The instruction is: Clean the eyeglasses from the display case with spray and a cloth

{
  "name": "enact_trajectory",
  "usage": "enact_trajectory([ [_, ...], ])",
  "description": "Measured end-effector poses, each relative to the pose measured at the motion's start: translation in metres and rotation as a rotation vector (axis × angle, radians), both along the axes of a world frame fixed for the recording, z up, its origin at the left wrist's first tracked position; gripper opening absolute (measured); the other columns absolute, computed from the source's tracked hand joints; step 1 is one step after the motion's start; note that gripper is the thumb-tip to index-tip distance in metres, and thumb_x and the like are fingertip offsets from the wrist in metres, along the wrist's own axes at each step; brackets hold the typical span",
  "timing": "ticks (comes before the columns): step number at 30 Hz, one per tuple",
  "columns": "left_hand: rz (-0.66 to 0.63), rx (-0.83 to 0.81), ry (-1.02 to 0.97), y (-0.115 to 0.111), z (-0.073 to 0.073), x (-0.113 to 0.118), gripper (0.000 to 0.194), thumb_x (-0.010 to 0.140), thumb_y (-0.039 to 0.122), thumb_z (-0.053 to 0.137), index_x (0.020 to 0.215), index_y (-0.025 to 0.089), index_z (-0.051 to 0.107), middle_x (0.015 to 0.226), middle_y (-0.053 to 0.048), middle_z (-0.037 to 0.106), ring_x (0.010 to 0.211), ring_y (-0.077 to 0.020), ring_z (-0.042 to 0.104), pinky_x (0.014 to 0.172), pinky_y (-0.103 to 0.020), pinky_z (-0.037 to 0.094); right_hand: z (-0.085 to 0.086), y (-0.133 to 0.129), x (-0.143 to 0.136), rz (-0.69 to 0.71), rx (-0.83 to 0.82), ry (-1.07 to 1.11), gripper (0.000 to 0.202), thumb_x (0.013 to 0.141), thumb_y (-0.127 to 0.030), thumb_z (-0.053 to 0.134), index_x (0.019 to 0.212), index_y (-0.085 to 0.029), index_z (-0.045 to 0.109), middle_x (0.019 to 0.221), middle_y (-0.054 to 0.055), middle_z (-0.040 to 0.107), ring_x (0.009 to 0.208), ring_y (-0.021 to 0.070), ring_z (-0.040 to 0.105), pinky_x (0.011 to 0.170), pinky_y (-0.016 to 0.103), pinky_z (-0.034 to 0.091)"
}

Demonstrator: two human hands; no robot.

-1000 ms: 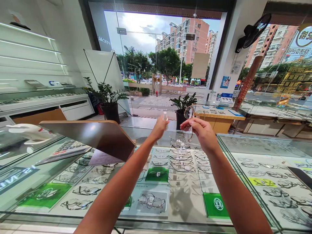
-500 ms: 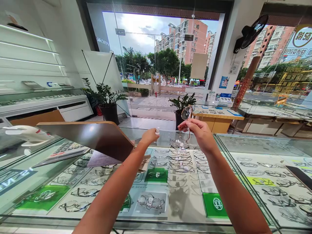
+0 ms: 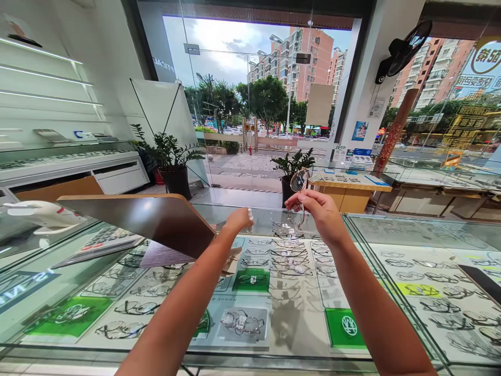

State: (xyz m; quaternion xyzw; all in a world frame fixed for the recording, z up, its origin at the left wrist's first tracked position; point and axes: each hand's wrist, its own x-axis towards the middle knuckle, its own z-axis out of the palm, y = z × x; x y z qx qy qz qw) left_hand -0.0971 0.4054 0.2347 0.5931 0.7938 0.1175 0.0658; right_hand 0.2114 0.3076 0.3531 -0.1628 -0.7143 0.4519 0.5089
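My left hand (image 3: 238, 219) is closed round a small clear bottle (image 3: 250, 220) with a white top, held upright above the far part of the glass counter (image 3: 219, 211). To its right, my right hand (image 3: 315, 209) pinches a pair of glasses (image 3: 299, 180) with thin frames. One lens stands up above the fingertips, and the rest of the frame hangs below them, partly hidden by the fingers. A gap separates the bottle from the glasses. Rows of spectacles (image 3: 289, 253) lie under the counter glass below both hands.
A dark tilted board (image 3: 144, 219) stands left of my left forearm, with a calculator (image 3: 105, 237) and a white device (image 3: 43, 214) beyond it. A dark flat object (image 3: 481, 282) lies at the right. Potted plants (image 3: 172, 156) stand past the counter.
The bottle has moved slightly left with my left hand and now shows more of its length, standing more upright. My right hand and the glasses have hardly moved.
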Motion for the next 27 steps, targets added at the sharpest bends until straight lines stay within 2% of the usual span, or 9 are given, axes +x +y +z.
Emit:
enact_trajectory([
  [4,-0.011,-0.014,-0.012,-0.001,0.001,0.001,0.036,0.078,0.026,0.081,0.11,0.016,0.07,0.122,-0.018,0.078,0.113,-0.0352,0.074,0.081,-0.034,0.053,0.0,0.0,0.0,0.006,-0.004,0.008,0.027,0.1,-0.038,0.063,0.092,-0.023,0.083,0.096,0.006,0.08,0.091,0.0193,0.071,0.086,0.037,0.052],
  [7,0.005,-0.022,-0.028,-0.003,0.003,0.001,0.044,0.078,0.028,0.082,0.118,0.016,0.066,0.125,-0.018,0.077,0.115,-0.0349,0.073,0.082,-0.033,0.053,0.0,0.001,0.0,0.006,-0.005,0.014,0.027,0.1,-0.038,0.063,0.091,-0.023,0.084,0.095,0.006,0.08,0.09,0.0197,0.071,0.085,0.037,0.052],
  [11,0.032,-0.007,-0.057,-0.007,0.009,0.002,0.066,0.08,0.042,0.084,0.134,0.016,0.057,0.132,-0.02,0.072,0.118,-0.0357,0.072,0.087,-0.035,0.054,0.0,0.002,0.0,0.003,-0.008,0.012,0.027,0.099,-0.041,0.064,0.092,-0.023,0.084,0.096,0.006,0.08,0.091,0.0208,0.071,0.086,0.038,0.052],
  [14,0.053,0.061,-0.061,-0.012,0.018,0.008,0.087,0.084,0.057,0.079,0.15,0.012,0.043,0.15,-0.027,0.058,0.131,-0.0383,0.064,0.096,-0.039,0.053,0.0,0.002,0.0,0.0,-0.008,0.007,0.027,0.099,-0.042,0.064,0.092,-0.024,0.084,0.096,0.006,0.08,0.091,0.0212,0.071,0.086,0.039,0.052],
  [17,0.089,0.192,-0.027,-0.021,0.032,0.02,0.102,0.087,0.061,0.075,0.161,0.009,0.026,0.162,-0.032,0.039,0.147,-0.0425,0.05,0.11,-0.044,0.046,0.0,0.001,0.0,-0.003,-0.003,0.003,0.027,0.1,-0.04,0.064,0.092,-0.024,0.084,0.096,0.006,0.08,0.091,0.0208,0.071,0.086,0.038,0.052],
  [21,0.121,0.396,0.023,-0.041,0.059,0.04,0.097,0.09,0.055,0.073,0.163,0.011,0.028,0.165,-0.032,0.029,0.153,-0.0473,0.038,0.12,-0.054,0.037,0.0,0.001,0.001,-0.001,-0.003,0.004,0.027,0.1,-0.039,0.063,0.092,-0.024,0.084,0.096,0.006,0.08,0.091,0.0202,0.07,0.087,0.038,0.051],
  [25,0.066,0.501,0.029,-0.069,0.088,0.056,0.084,0.092,0.052,0.071,0.159,0.014,0.037,0.16,-0.028,0.036,0.151,-0.0452,0.04,0.119,-0.057,0.038,0.0,0.0,0.001,-0.005,0.01,-0.004,0.027,0.1,-0.04,0.063,0.093,-0.025,0.084,0.097,0.006,0.08,0.091,0.0203,0.071,0.088,0.039,0.051],
  [27,0.016,0.522,0.022,-0.086,0.1,0.064,0.076,0.093,0.051,0.07,0.155,0.016,0.044,0.154,-0.026,0.043,0.146,-0.0431,0.046,0.116,-0.054,0.041,0.0,0.0,0.001,-0.007,0.009,-0.011,0.027,0.1,-0.041,0.063,0.093,-0.025,0.084,0.097,0.006,0.08,0.092,0.0204,0.072,0.088,0.039,0.052],
])
